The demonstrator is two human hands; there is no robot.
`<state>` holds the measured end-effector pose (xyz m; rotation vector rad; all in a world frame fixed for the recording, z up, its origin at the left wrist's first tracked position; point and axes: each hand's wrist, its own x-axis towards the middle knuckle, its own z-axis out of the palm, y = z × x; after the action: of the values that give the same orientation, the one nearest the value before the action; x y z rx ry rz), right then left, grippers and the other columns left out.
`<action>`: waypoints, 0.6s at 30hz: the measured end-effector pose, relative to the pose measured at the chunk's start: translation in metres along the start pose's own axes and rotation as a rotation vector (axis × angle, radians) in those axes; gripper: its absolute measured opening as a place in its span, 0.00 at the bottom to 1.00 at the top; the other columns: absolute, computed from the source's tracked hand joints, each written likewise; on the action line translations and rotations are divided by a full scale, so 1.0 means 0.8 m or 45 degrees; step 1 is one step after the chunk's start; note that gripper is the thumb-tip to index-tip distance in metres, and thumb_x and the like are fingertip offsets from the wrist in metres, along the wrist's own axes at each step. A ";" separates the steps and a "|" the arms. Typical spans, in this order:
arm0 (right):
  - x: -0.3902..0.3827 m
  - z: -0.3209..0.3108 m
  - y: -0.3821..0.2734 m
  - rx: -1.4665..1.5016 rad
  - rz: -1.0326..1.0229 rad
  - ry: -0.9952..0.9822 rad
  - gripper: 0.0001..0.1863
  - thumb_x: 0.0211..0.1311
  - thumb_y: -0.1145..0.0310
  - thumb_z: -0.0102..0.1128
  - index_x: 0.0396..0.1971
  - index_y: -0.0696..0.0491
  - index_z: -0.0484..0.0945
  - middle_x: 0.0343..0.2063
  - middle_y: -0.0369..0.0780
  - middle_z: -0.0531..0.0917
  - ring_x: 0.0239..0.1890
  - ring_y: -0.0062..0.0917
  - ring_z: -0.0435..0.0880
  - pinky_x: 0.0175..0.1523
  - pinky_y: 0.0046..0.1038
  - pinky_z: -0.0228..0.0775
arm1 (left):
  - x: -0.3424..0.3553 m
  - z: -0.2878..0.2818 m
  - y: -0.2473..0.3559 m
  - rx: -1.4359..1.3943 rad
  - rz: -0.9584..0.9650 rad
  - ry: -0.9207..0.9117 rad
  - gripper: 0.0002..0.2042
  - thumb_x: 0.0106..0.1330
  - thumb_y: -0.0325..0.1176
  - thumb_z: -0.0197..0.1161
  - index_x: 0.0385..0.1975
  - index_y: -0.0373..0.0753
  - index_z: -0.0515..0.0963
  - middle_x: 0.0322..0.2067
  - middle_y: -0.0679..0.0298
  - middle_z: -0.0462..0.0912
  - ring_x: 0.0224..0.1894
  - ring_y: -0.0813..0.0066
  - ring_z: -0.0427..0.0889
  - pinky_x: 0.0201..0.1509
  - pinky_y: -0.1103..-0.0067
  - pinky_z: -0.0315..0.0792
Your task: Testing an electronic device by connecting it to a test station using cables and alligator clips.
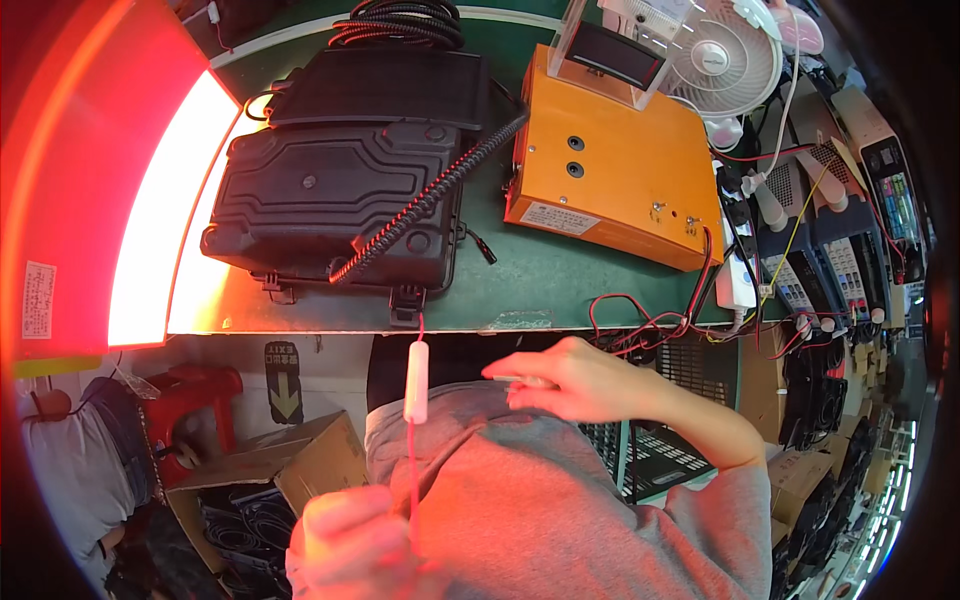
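A white cylinder on a thin reddish cord hangs below the table's front edge, in front of my grey shirt. Beside the cord's lower end is my left hand, curled but smeared by motion; whether it grips the cord cannot be told. To the right of the cylinder, my right hand has thumb and fingers brought together, pointing left. Something small and pale shows between them, too small to name. Beyond the edge lies a closed black hard case with a latch; a coiled black cable crosses its lid.
A red-lit panel with a bright lamp stands left. An orange metal box is on the green table, with a white fan behind it. Red and black wires droop over the edge. A cardboard box holds cables below.
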<state>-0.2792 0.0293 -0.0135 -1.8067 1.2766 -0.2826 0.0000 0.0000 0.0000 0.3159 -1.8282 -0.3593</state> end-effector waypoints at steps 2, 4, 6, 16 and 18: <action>-0.015 -0.012 -0.012 0.373 -0.006 0.017 0.20 0.59 0.72 0.55 0.53 0.54 0.68 0.23 0.37 0.82 0.22 0.22 0.80 0.28 0.24 0.70 | 0.070 0.061 -0.010 -0.359 -0.172 0.083 0.10 0.63 0.33 0.51 0.19 0.42 0.67 0.24 0.65 0.63 0.25 0.72 0.66 0.19 0.76 0.64; -0.016 -0.028 -0.043 0.603 0.108 0.038 0.19 0.59 0.72 0.56 0.52 0.54 0.68 0.23 0.37 0.81 0.23 0.20 0.79 0.27 0.22 0.68 | 0.089 0.040 0.008 -0.677 -0.589 0.077 0.08 0.64 0.33 0.51 0.23 0.40 0.68 0.25 0.65 0.64 0.24 0.74 0.66 0.20 0.78 0.63; -0.022 -0.026 -0.034 0.847 0.046 0.171 0.16 0.62 0.69 0.52 0.49 0.54 0.65 0.24 0.39 0.79 0.19 0.15 0.73 0.23 0.17 0.62 | 0.088 0.031 0.007 -1.135 -1.072 0.046 0.06 0.61 0.21 0.51 0.34 0.29 0.74 0.21 0.67 0.66 0.24 0.79 0.68 0.25 0.82 0.62; -0.007 -0.065 -0.039 1.440 0.432 0.032 0.07 0.65 0.65 0.34 0.40 0.49 0.59 0.29 0.54 0.78 0.12 0.15 0.58 0.17 0.18 0.51 | 0.033 0.100 -0.031 -1.126 -1.612 -0.555 0.18 0.73 0.36 0.37 0.41 0.28 0.72 0.12 0.77 0.52 0.15 0.89 0.50 0.20 0.89 0.52; -0.008 -0.063 -0.033 1.389 0.501 -0.016 0.06 0.65 0.68 0.36 0.40 0.51 0.58 0.32 0.51 0.77 0.16 0.16 0.62 0.21 0.19 0.54 | 0.030 0.106 -0.036 -1.061 -1.522 -0.556 0.15 0.72 0.33 0.40 0.41 0.29 0.73 0.13 0.76 0.56 0.15 0.89 0.53 0.20 0.89 0.53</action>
<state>-0.2958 0.0106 0.0381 -0.6226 1.0941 -0.5952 -0.0867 -0.0285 -0.0130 0.7432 -1.5139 -2.0610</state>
